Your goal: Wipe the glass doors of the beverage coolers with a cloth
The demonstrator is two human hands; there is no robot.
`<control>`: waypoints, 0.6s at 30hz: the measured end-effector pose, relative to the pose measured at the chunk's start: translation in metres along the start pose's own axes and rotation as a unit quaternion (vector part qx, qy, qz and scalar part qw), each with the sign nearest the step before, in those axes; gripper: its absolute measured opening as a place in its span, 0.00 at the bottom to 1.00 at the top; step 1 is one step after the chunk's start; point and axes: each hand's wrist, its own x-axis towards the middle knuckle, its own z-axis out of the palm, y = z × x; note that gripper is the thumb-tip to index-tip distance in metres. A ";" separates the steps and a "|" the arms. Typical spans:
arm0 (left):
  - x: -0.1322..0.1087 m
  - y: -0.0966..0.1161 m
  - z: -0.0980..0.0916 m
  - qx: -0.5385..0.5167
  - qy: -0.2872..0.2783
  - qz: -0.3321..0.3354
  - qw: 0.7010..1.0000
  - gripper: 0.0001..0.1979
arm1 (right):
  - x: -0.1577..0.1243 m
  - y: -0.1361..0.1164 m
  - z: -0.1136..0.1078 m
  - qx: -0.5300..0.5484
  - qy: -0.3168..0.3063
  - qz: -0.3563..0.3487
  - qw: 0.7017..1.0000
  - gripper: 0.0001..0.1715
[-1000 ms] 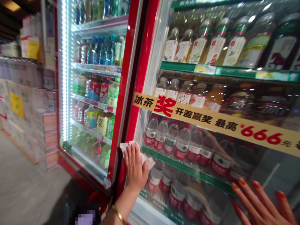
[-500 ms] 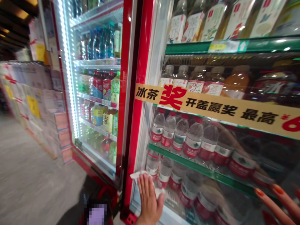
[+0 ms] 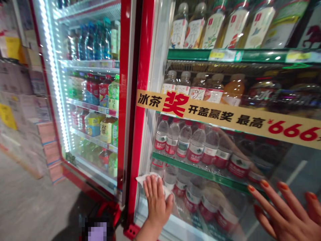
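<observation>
My left hand [image 3: 157,203] lies flat on a white tissue [image 3: 147,178] and presses it against the lower left of the glass door [image 3: 250,157] of a red drinks fridge. Its fingers are stretched out over the tissue. My right hand [image 3: 286,212], with orange-painted nails, rests with spread fingers on the same glass at the lower right and holds nothing. Behind the glass stand rows of water bottles [image 3: 184,140] on green shelves. A yellow sticker band [image 3: 225,115] with red and black writing crosses the door.
A second fridge [image 3: 87,93], lit by a white light strip, stands to the left with coloured drink bottles. Stacked cartons [image 3: 37,110] line the far left wall. A red frame post [image 3: 140,100] separates the two doors. Grey floor lies at the lower left.
My left hand slid the tissue down the glass from beside the water bottle shelf to near the door's bottom corner. My right hand stayed flat on the glass.
</observation>
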 end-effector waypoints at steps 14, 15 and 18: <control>0.012 0.014 -0.006 -0.021 0.043 -0.081 0.996 0.42 | 0.033 -0.149 0.069 0.005 -0.089 -0.374 0.923 0.31; 0.001 0.019 -0.002 -0.023 0.047 -0.013 0.999 0.40 | 0.032 -0.147 0.069 0.002 -0.088 -0.376 0.922 0.31; -0.042 0.016 0.001 -0.036 0.081 0.132 0.987 0.34 | 0.030 -0.143 0.066 -0.004 -0.093 -0.375 0.922 0.32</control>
